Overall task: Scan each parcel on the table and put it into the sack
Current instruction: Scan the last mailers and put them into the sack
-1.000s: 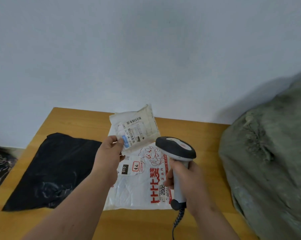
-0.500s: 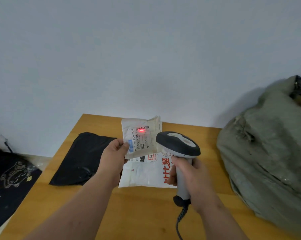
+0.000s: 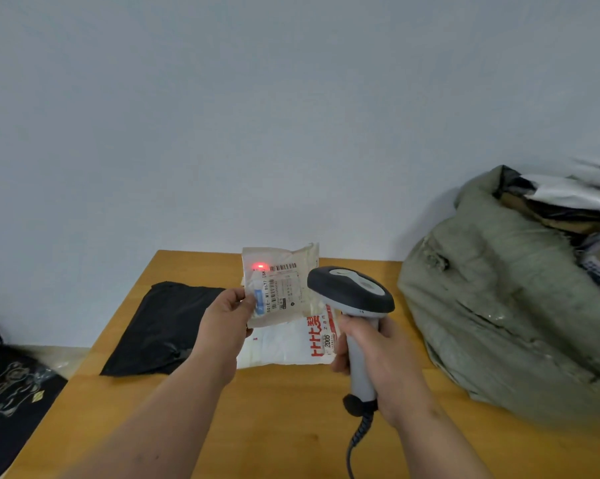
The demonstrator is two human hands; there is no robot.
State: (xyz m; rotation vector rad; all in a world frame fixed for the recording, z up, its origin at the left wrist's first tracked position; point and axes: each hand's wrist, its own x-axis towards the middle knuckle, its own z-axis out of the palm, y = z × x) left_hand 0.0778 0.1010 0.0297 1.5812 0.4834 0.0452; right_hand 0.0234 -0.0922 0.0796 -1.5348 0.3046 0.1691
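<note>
Above the wooden table, left hand pinches small cream label-faced parcel upright w/ barcode facing grey handheld scanner. Right hand grips scanner handle; red dot sits left of barcode, so aim prob. needs shifting.

Single head-worn wide-angle view, looking forward and slightly down from the near edge of the surface. Close to both hands, forearms entering from the bottom. Far wall filling the upper half. Sack at the right edge, floor at the lower left. No second view to compare.
</note>
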